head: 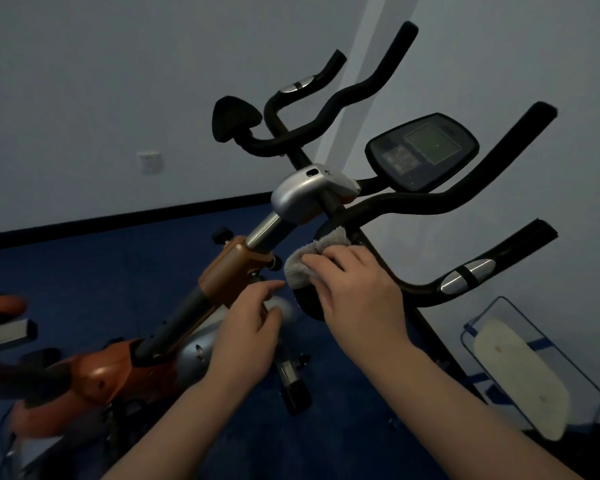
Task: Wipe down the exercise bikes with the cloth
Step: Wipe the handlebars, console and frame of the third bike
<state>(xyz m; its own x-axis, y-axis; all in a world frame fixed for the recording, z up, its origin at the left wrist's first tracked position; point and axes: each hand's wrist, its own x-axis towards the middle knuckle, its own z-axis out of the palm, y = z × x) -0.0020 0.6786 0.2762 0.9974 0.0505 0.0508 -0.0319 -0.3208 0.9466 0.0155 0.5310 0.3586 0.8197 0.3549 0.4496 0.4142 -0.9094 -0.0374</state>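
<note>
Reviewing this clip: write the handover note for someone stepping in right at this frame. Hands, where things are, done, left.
Right hand: pressing the grey cloth flat against the black pad at the handlebar's centre, fingers spread over it.
Left hand: bare, hovering beside the orange stem clamp, index finger extended toward the cloth; contact unclear.
Console and curved handlebar bars sit above the cloth.
Done: cannot tell which surfaces are already wiped.
Left: likely the bars, console, stem and orange frame.
</note>
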